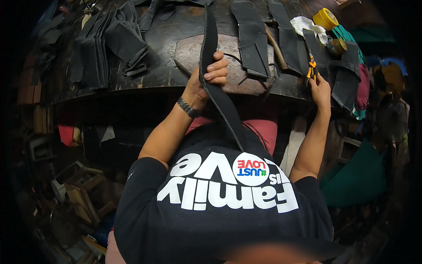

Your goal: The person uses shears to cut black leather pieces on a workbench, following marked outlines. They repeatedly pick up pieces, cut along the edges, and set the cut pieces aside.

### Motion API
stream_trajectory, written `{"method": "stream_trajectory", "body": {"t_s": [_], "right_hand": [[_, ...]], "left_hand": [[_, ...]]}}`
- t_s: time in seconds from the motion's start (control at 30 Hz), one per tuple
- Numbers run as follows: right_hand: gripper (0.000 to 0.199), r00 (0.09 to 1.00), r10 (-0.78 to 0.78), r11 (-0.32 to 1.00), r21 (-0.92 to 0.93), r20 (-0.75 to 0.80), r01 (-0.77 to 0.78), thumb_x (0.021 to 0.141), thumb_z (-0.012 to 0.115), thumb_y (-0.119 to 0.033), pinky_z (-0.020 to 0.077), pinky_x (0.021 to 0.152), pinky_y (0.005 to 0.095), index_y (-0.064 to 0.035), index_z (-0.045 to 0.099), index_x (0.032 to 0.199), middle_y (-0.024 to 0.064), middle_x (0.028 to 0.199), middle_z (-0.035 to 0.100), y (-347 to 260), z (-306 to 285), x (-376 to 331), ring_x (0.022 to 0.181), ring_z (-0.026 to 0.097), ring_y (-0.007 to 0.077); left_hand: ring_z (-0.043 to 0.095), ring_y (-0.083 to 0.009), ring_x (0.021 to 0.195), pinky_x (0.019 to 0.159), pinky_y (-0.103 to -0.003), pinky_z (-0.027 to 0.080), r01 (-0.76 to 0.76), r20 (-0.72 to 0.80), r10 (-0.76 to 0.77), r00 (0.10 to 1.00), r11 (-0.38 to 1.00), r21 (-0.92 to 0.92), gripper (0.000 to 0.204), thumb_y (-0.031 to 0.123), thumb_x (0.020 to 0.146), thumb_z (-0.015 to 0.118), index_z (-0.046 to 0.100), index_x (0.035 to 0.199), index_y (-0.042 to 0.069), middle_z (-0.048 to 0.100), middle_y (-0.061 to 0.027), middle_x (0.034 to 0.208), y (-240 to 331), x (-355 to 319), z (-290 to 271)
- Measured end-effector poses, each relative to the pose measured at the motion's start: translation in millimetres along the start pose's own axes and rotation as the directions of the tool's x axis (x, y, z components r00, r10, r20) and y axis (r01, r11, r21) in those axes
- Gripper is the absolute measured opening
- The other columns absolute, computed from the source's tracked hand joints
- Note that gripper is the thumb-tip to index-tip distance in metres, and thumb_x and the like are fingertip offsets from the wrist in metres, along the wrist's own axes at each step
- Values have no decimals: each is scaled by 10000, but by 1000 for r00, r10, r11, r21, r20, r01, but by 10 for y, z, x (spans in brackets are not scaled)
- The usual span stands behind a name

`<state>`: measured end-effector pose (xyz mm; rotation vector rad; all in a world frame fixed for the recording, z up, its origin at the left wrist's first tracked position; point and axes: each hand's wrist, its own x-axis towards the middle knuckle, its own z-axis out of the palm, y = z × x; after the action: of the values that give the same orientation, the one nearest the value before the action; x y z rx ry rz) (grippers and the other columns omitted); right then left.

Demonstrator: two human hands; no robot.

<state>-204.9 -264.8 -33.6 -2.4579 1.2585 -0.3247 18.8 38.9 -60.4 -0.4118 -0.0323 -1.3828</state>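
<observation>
Directions are taken from the middle of the view. Nearest is the person's black shirt (pixel 145 211), at 6 o'clock. The lower end of a long black strip (pixel 211 39) reaches it, and the strip rises toward 12 o'clock. The left hand (pixel 215 75), wearing a wristwatch (pixel 188 107), is closed around the strip with curled fingers, probably so it stays steady and raised. At 2 o'clock the right hand (pixel 320 86) is partly closed at the handles of orange-handled scissors (pixel 312 67); how firmly it grips, I cannot tell.

Under the strip, at 12 o'clock, a stone slab (pixel 192 50) lies on the dark, worn table (pixel 161 61), perhaps to give a hard base. Flat black pieces (pixel 250 44) lie at 1 o'clock, beside a wooden-handled hammer (pixel 276 47). More are in overlapping stacks (pixel 94 53) at 10 o'clock, maybe to keep similar ones together. Farther, toward 2 o'clock, stand a white cloth (pixel 303 24) and a yellow tub (pixel 325 19).

In the dim room, a wooden stool (pixel 90 189) is at 8 o'clock and green fabric (pixel 356 180) at 4.
</observation>
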Motion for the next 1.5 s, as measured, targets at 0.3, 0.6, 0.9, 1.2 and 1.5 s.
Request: {"method": "stream_trajectory", "body": {"t_s": [0.3,0.6,0.9,1.2,1.5], "right_hand": [[302,998,-58,998,-1,-37,58,833,649,-214,471,703,430,28,650,1013,253,795,640,20,-29,79,787,636,396],[340,968,-47,998,-47,-247,36,826,680,-343,492,694,426,-23,680,940,206,799,670,45,54,38,765,654,372],[311,993,-81,967,-247,-80,59,913,538,-308,464,777,508,-25,618,1013,241,948,653,5,113,165,910,610,436],[261,952,-39,992,-128,-303,0,765,754,-251,495,722,387,-61,659,918,152,846,646,8,77,129,793,635,322],[460,974,-153,599,769,-165,224,788,765,-176,491,780,297,-43,567,1182,104,946,617,-859,103,-595,894,612,178]], "left_hand": [[417,-102,530,500,-226,360,-142,-166,168,972,978,154,139,169,985,479,506,1020,38,410,-17,689,-89,35,42],[634,-194,978,854,-366,535,-173,-395,527,752,737,653,259,179,924,609,566,1152,62,638,-61,1081,-347,110,131],[599,-190,1058,915,-352,505,-119,-279,516,810,610,783,310,71,904,593,525,1205,41,610,-75,1146,-433,128,91],[648,-185,970,881,-336,524,-91,-274,448,851,640,763,218,109,939,559,561,1142,30,652,-83,1074,-408,116,136],[640,-175,983,894,-323,515,-63,-273,445,853,606,793,239,138,957,540,552,1165,21,645,-91,1097,-517,166,115]]}}
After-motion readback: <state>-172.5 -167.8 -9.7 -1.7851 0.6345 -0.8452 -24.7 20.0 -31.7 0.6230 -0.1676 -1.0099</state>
